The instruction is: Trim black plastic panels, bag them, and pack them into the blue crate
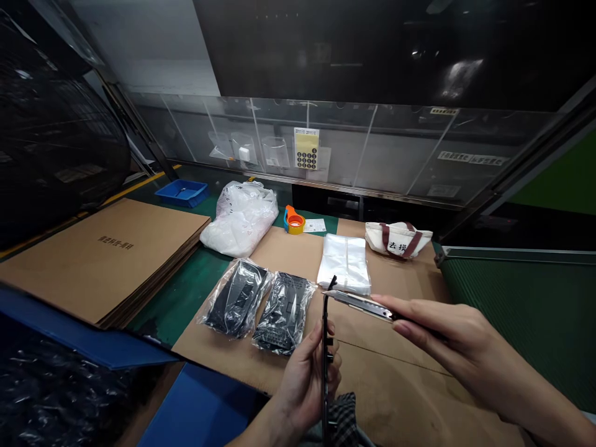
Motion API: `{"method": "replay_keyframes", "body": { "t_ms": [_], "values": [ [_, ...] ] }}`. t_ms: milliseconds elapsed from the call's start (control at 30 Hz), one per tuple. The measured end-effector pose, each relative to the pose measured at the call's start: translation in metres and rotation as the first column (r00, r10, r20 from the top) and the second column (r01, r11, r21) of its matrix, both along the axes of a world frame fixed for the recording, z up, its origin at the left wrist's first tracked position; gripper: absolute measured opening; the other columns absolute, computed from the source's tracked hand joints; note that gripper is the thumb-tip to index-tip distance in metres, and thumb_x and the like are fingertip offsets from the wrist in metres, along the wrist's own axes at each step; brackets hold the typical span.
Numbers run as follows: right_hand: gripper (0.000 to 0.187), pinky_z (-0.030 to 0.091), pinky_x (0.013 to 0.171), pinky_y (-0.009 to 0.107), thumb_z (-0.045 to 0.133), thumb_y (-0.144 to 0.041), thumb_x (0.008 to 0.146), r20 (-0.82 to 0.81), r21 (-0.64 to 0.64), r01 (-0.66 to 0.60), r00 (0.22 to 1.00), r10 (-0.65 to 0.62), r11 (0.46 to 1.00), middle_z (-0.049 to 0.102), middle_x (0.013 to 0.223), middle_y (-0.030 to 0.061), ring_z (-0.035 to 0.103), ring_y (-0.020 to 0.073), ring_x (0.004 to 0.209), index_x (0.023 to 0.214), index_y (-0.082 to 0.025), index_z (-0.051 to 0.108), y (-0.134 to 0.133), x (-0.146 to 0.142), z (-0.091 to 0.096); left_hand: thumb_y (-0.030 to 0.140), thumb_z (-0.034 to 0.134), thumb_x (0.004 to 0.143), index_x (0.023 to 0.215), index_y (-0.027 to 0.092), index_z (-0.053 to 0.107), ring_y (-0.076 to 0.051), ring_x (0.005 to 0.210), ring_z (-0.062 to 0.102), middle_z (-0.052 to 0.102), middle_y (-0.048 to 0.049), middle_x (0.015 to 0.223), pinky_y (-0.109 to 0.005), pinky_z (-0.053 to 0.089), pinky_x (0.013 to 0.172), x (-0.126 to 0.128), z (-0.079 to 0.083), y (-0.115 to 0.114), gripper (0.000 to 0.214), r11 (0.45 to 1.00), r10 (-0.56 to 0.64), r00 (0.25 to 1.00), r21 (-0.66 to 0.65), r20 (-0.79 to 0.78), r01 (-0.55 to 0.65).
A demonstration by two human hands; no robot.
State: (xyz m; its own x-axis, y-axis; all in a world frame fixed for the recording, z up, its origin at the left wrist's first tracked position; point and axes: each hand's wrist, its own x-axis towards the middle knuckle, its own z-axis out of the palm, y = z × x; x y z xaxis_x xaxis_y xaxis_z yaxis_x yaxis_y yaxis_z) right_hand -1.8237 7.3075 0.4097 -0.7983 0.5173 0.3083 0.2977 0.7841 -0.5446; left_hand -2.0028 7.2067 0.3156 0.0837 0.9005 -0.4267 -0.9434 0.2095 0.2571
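My left hand (307, 379) grips a thin black plastic part (325, 360), held upright and seen edge-on, with small tabs along its side. Between the thumb and fingers of my right hand (447, 335) is a utility knife (365, 305). Its blade tip points left and meets or nearly meets the upper end of the black part; contact is hard to tell. Beyond my left hand, two black plastic parts lie side by side in clear bags, one on the left (237, 298) and one nearer the middle (284, 313).
Flat clear bags (344, 264) lie on the cardboard (391, 385). Behind are a tape roll (295, 221), a white plastic bag (242, 220) and a cloth pouch (397, 241). Cardboard sheets (112, 248) are stacked left, near a blue tray (182, 194). A green conveyor belt (526, 310) runs at right.
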Motion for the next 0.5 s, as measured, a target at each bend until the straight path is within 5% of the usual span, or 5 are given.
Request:
{"method": "replay_keyframes", "body": {
  "t_ms": [300,500],
  "values": [
    [0.037,0.053,0.07,0.025,0.044,-0.027,0.088,0.064,-0.013,-0.025,0.998,0.026,1.0,0.069,0.091,0.0008,0.064,0.0187,0.089,0.124,-0.03,0.048,-0.0036,0.0043,-0.0045,0.036,0.057,0.079,0.083,0.018,0.049,-0.002,0.033,0.033,0.039,0.0073,0.048,-0.013,0.012,0.032,0.0022,-0.0016,-0.0003,0.021,0.999,-0.025,1.0,0.032,-0.019,0.026],
    [0.035,0.05,0.075,0.022,0.043,-0.024,0.088,0.003,-0.016,0.009,1.0,-0.009,1.0,0.062,0.113,-0.0017,0.06,0.0154,0.098,0.122,-0.032,0.047,-0.0027,0.0035,-0.0034,0.034,0.061,0.076,0.083,0.016,0.05,-0.002,0.033,0.032,0.038,0.0078,0.048,-0.013,0.014,0.031,0.0013,-0.0005,0.0007,0.022,0.998,-0.01,1.0,0.068,-0.001,0.01]
  ]
}}
